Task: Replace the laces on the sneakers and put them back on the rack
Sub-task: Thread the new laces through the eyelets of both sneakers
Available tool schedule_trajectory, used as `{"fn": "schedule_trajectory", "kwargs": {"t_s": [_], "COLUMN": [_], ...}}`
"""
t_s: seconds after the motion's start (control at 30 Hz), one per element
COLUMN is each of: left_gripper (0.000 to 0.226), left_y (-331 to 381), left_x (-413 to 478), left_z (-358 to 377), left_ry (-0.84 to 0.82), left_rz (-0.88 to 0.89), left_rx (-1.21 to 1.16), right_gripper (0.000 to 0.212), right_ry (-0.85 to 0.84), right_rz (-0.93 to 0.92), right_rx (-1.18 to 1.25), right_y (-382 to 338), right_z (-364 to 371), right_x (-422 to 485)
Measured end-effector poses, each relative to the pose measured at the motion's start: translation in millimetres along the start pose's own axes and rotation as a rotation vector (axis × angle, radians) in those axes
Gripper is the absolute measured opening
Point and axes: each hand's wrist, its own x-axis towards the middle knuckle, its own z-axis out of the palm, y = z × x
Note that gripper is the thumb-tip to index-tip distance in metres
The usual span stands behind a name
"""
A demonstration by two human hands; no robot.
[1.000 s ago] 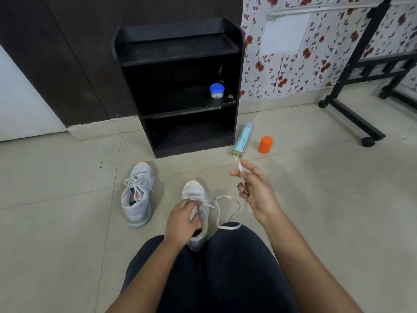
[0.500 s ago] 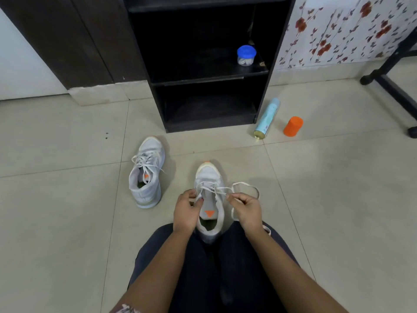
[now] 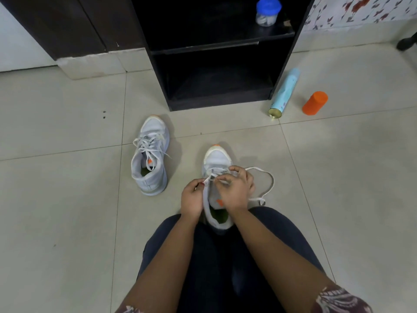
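You sit on the pale tiled floor (image 3: 67,211) with a light grey sneaker with an orange toe tip (image 3: 217,158) standing upright between your knees, its toe pointed at the black wooden shoe rack (image 3: 216,104). Your left hand (image 3: 193,199) rests against the shoe's left side, thumb and forefinger pinched on the white flat lace (image 3: 271,182) by the upper eyelets. Your right hand (image 3: 237,188) lies across the tongue, fingers curled and nipping the same lace just beside the left hand's grip. From under the right hand the lace swings out in a loose loop over the floor to the shoe's right and ends close to your right knee, clad in dark trousers (image 3: 282,227). The second light grey sneaker (image 3: 150,161) stands on the floor to your left, apart from the first. It is already laced, with loose ends spilling over its sides and its toe near the rack's foot. Neither shoe is on the rack. On the rack's middle shelf sits a small clear jar with a blue lid (image 3: 268,11). To the rack's right, a pale blue spray can (image 3: 284,92) lies on its side on the floor, and an orange plastic cap (image 3: 315,103) stands just beside it, not touching. Flowered wallpaper (image 3: 361,10) shows at upper right.
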Motion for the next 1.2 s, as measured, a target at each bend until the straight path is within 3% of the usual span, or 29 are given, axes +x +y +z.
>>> {"fn": "schedule_trajectory", "kwargs": {"t_s": [0.27,0.37,0.43,0.53,0.6,0.7,0.77,0.97,1.03,1.1,1.13,1.2], "left_gripper": [0.027,0.017,0.009,0.015,0.016,0.017,0.019,0.019,0.008,0.022,0.029,0.032], "left_y": [3.9,7.6,8.4,5.7,5.2,7.3,17.3,72.8,77.1,67.2,57.7,35.2], "left_x": [2.8,6.9,10.1,16.3,18.3,18.4,17.9,28.0,25.1,18.2,14.1,8.9], "left_z": [0.8,-0.6,-0.6,1.0,1.4,0.0,-4.0,-53.3,-64.1,-58.4,-51.0,-31.2], "left_ry": [-0.019,-0.063,-0.114,-0.117,-0.058,-0.004,0.059,0.59,0.772,0.835,0.734,0.391], "left_rz": [-0.07,-0.107,-0.108,-0.077,-0.078,-0.078,-0.051,0.298,0.351,0.396,0.484,0.631], "left_rx": [-0.042,-0.136,-0.122,-0.091,-0.096,-0.144,-0.215,-0.366,-0.164,0.394,0.675,1.012], "right_gripper": [0.003,0.005,0.013,0.043,0.054,0.033,0.031,0.031,0.029,0.029,0.029,0.031], "right_ry": [-0.024,-0.054,-0.127,-0.171,-0.163,-0.331,-0.376,-0.391,-0.406,-0.409,-0.407,-0.392], "right_rz": [-0.014,-0.048,-0.088,-0.201,-0.187,-0.026,-0.027,0.108,0.13,0.12,0.111,0.096], "right_rx": [0.006,-0.028,-0.091,-0.393,-0.487,-0.482,-0.54,-0.374,-0.328,-0.323,-0.326,-0.333], "right_y": [-0.8,-2.2,-1.8,1.4,9.7,20.6,21.2,20.1,21.2,20.9,21.0,21.5], "right_z": [3.9,3.4,-1.5,-20.3,-37.5,-56.5,-60.0,-60.9,-61.4,-61.6,-60.9,-61.3], "right_x": [0.3,0.8,1.2,-7.2,-13.2,-15.5,-14.0,-8.7,-7.3,-7.8,-8.1,-9.0]}}
